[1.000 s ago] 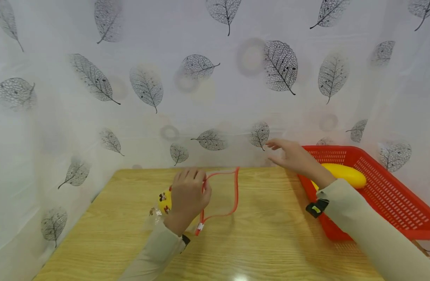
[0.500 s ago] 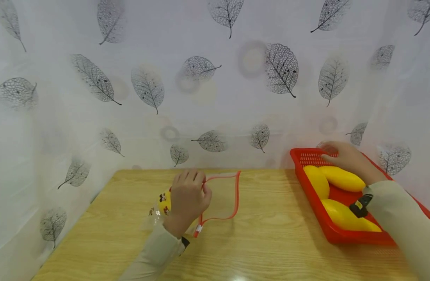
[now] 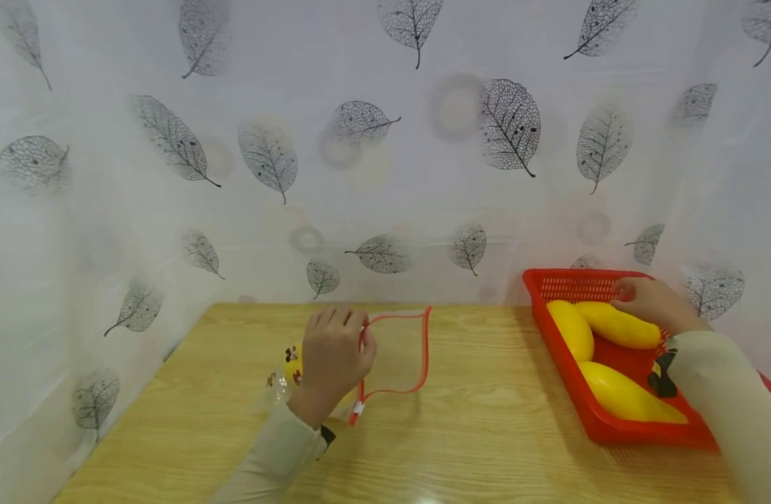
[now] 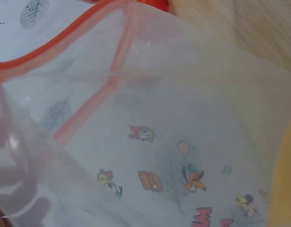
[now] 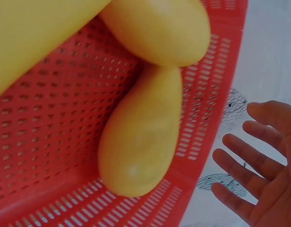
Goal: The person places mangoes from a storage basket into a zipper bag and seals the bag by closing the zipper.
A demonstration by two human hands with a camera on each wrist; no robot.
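Note:
My left hand (image 3: 331,364) grips a clear zip bag (image 3: 425,350) by its mouth above the table. The bag has red-orange trim, a white slider and cartoon prints (image 4: 150,181), and its mouth gapes to the right. Something yellow (image 4: 285,189) shows at the bag's side, mostly hidden by the hand. Over the far right part of a red basket (image 3: 650,434) is my right hand (image 3: 659,304), its fingers spread and holding nothing in the right wrist view. Yellow mango-shaped fruits (image 3: 631,395) lie in the basket, one (image 5: 143,137) nearest that hand.
The wood-grain table (image 3: 474,406) carries the basket on its right side. A pale curtain with leaf prints (image 3: 373,182) hangs behind and to the left. The basket's raised, perforated wall (image 5: 202,94) stands between the fruits and the curtain.
My right hand has moved right, from beside the basket's far left corner to over its far right part. The basket has turned or shifted slightly left. My left hand stays with the bag.

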